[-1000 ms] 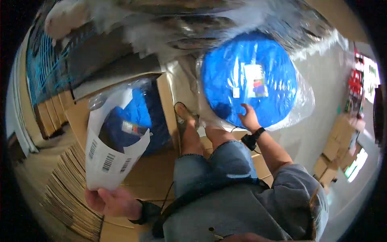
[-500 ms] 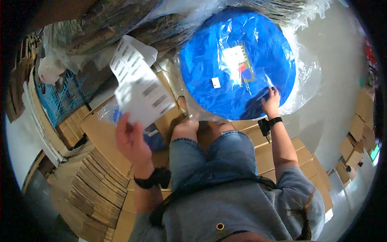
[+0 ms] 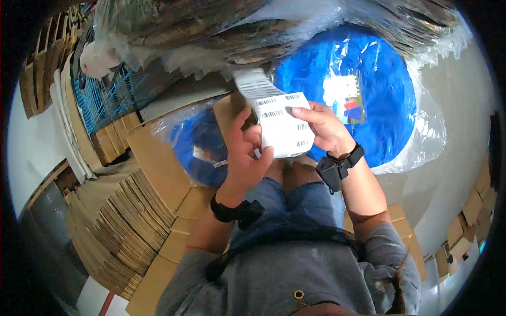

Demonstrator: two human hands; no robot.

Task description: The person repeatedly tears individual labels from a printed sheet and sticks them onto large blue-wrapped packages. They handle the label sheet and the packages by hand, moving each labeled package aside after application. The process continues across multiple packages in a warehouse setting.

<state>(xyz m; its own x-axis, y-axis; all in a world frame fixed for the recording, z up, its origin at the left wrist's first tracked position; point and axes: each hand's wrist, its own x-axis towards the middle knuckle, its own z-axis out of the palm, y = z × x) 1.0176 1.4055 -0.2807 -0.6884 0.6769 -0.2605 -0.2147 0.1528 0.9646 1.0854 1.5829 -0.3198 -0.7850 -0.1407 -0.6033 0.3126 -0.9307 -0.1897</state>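
Observation:
A long strip of white barcode labels is stretched between my two hands above my lap, its far end curling away from me. My left hand grips its left edge, the thumb on the front. From the other side my right hand pinches it, thumb lying on the printed face. Beyond my right hand lies a large round blue item in clear plastic, with a coloured insert card under the wrap. A second blue plastic-wrapped item rests to the left of my left hand.
Flattened cardboard sheets are stacked at the lower left. An open carton stands beside my left arm. Plastic-wrapped bundles run along the far side. A blue wire basket sits at far left; more boxes are at right.
My right hand has left the round blue item and taken hold of the label strip. My left hand has brought the strip rightward, in front of me.

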